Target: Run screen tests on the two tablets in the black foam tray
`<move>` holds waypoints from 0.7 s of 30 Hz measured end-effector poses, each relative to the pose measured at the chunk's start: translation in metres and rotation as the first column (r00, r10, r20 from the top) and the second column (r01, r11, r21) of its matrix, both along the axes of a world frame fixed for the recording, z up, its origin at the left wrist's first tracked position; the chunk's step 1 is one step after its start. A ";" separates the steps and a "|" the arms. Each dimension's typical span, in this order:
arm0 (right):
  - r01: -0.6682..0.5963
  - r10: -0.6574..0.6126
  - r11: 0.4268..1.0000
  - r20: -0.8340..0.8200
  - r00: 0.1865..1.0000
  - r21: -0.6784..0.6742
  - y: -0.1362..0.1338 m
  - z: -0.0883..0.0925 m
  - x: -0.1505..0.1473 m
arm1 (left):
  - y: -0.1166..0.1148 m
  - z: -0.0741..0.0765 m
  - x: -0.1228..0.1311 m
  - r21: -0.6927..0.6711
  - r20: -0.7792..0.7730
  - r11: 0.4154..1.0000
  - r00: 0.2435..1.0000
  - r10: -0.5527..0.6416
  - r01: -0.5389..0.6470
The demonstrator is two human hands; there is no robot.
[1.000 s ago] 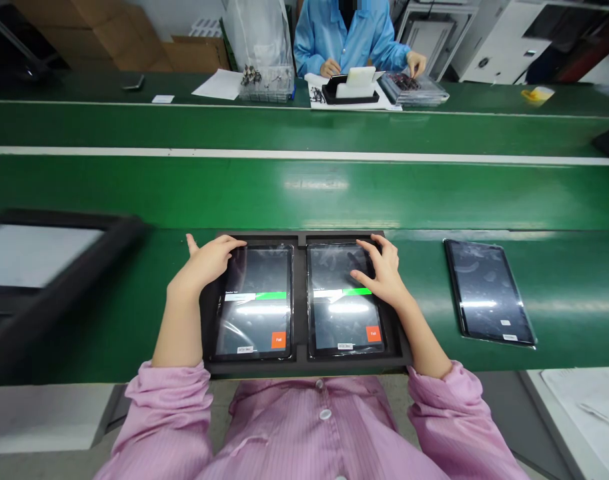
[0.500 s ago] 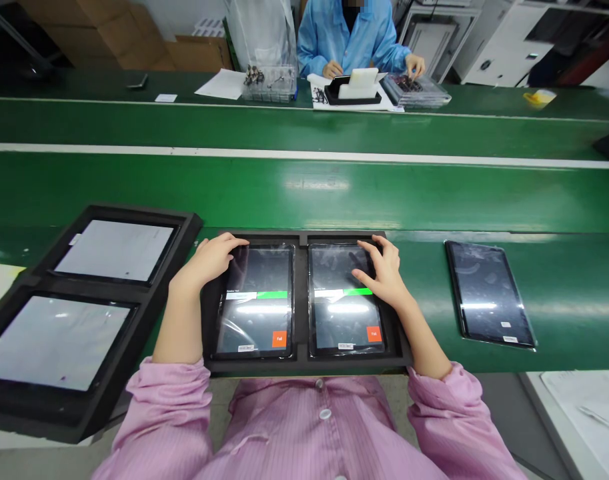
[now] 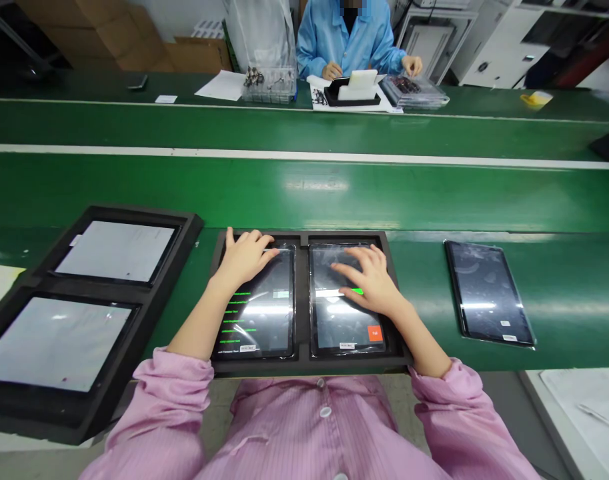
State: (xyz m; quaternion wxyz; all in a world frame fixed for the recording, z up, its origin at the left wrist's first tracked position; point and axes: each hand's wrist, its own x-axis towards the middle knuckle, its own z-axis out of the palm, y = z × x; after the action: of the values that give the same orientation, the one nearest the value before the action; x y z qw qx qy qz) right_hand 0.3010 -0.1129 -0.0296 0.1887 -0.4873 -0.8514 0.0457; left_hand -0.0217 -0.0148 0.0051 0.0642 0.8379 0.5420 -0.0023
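Two tablets lie side by side in a black foam tray (image 3: 301, 300) in front of me. Over the top of the left tablet (image 3: 264, 323) is my left hand (image 3: 245, 257), fingers spread and holding nothing. Lines of green text show on that tablet's dark screen. My right hand (image 3: 368, 277) hovers over or touches the right tablet (image 3: 334, 333), its fingers apart; contact is hard to tell. A white-and-green bar, partly covered by the hand, and an orange "Fail" box show on this screen. Both tablets carry a small white label at the lower edge.
Left of me a second black tray (image 3: 149, 300) holds two tablets with white screens. Another tablet (image 3: 489, 293) lies on the green bench at right. Across the bench, a person in blue (image 3: 344, 40) sits by a clear parts box (image 3: 419, 92) and a black stand (image 3: 353, 93).
My left hand has moved right, over the left tablet, whose screen switched from the "Fail" box to green text lines. My right hand has shifted slightly left over its tablet.
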 end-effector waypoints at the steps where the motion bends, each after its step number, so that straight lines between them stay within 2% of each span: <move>1: -0.091 0.091 0.996 0.036 0.995 -0.007 -0.002 0.001 -0.005 | -0.002 -0.002 0.005 -0.014 0.027 0.999 0.999 -0.045 0.045; 3: -0.234 0.236 0.972 0.086 0.968 -0.031 -0.004 0.002 -0.015 | -0.005 -0.006 0.015 -0.028 0.068 0.992 0.990 -0.120 0.122; 6: -0.366 0.369 0.929 0.115 0.922 -0.052 -0.005 0.000 -0.022 | -0.006 -0.013 0.022 0.005 0.095 0.985 0.981 -0.172 0.172; 11: -0.417 0.417 0.909 0.027 0.909 -0.010 0.000 -0.001 -0.014 | 0.000 -0.020 0.019 0.012 0.165 0.993 0.979 -0.120 0.120; 13: -0.346 0.347 0.938 -0.055 0.936 0.020 0.003 0.000 -0.005 | 0.002 -0.020 0.016 0.000 0.193 0.994 0.975 -0.108 0.110; 16: -0.079 0.080 0.997 -0.264 0.961 0.014 0.005 0.002 0.010 | 0.002 -0.018 0.014 0.010 0.220 0.996 0.971 -0.092 0.092; 19: 0.221 -0.196 0.975 -0.490 0.849 -0.007 0.006 0.003 0.015 | 0.002 -0.013 0.015 0.026 0.240 0.998 0.968 -0.068 0.064; 21: 0.315 -0.256 0.949 -0.584 0.770 -0.001 0.006 0.005 0.013 | 0.001 -0.009 0.016 0.037 0.271 0.998 0.961 -0.053 0.045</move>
State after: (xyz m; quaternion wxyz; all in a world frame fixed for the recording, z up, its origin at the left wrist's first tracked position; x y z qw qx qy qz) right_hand 0.3142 -0.1068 -0.0251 0.4657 -0.5642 -0.6709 0.1209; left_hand -0.0053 -0.0136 -0.0039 0.1253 0.8443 0.5071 0.1193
